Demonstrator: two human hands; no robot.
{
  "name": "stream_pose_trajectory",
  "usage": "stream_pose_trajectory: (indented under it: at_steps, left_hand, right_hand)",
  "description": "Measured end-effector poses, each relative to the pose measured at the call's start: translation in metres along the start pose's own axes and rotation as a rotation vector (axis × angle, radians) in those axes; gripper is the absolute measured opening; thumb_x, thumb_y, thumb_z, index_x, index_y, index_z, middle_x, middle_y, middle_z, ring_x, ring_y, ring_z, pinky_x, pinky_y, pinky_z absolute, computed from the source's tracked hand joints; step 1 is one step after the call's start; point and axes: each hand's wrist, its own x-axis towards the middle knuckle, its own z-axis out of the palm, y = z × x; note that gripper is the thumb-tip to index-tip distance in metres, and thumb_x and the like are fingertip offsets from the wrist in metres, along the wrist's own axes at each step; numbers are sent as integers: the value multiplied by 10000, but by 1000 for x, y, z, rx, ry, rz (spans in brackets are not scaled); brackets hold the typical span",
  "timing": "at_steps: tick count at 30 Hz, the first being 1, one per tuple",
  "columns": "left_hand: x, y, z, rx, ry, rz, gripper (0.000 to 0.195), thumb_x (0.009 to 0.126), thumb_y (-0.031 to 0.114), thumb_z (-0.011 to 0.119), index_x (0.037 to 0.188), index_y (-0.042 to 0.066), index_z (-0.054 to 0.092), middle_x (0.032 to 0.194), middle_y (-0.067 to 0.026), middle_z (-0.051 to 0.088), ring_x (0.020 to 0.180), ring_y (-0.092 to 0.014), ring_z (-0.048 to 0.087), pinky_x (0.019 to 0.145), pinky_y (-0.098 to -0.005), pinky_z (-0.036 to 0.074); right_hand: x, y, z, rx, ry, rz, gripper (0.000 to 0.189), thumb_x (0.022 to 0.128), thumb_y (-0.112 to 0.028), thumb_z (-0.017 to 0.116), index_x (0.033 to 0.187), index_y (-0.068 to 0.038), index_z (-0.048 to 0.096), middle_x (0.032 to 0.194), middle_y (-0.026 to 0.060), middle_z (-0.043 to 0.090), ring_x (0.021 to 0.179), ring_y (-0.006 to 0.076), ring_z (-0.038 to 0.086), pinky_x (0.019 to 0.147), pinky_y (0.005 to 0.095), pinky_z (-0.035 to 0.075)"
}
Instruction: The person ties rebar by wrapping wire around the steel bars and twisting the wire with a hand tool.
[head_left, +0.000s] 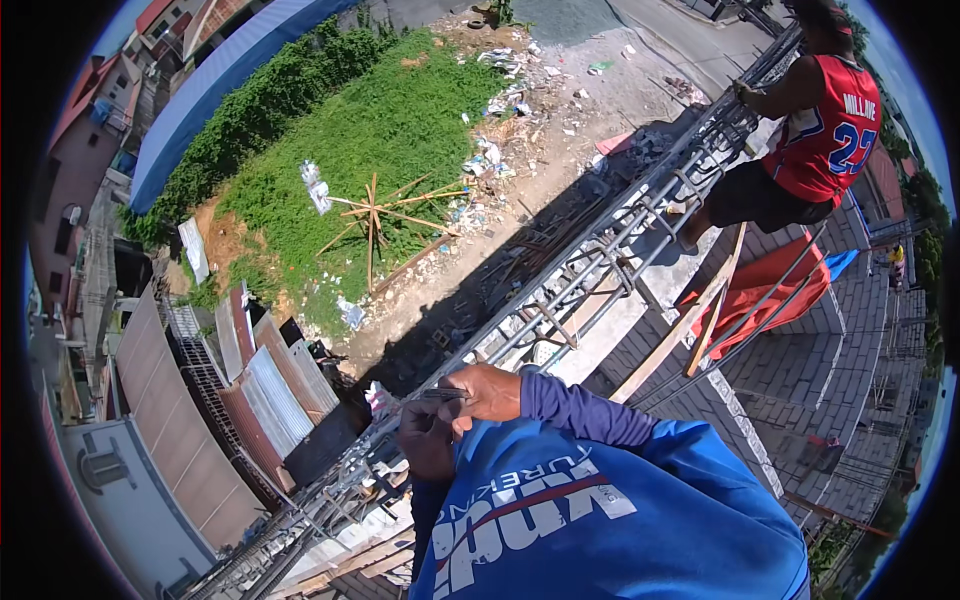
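My right hand (493, 393), in a dark blue sleeve, is closed around a thin dark object (445, 393) that looks like metal; its exact kind is unclear. Right against it, my left hand (426, 441) has its fingers bent and pinched together in front of my blue shirt (600, 510). Whether anything sits between the left fingers is hidden. Just beyond both hands runs a long cage of steel reinforcing bars (581, 281), tied with square stirrups (551, 326), along the top of a concrete wall or beam.
A co-worker (825, 127) in a red jersey sits farther along the cage, one hand on the bars. Wooden planks (682, 330) and an orange tarp (772, 300) lie to the right above block walls (787, 367). Left of the edge, far below, are rubble and grass (300, 187).
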Motion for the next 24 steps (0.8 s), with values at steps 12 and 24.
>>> stream_pose_trajectory:
  at_steps: [12,24]
  left_hand:
    - [7,-6,17,876,-405,18,459,596,367,728,780,21,487,686,-147,544,624,-289,529,555,-369,397]
    - [9,-6,40,1007,-339,102,310,795,344,546,986,102,573,855,-155,613,821,-319,586,723,-389,458]
  right_hand:
    - [-46,-40,-53,-56,141,201,183,758,-107,650,696,-26,499,610,23,567,551,74,504,511,223,400]
    - [-71,-23,-77,-320,39,152,483,845,-442,516,805,38,535,593,44,526,569,104,460,558,239,368]
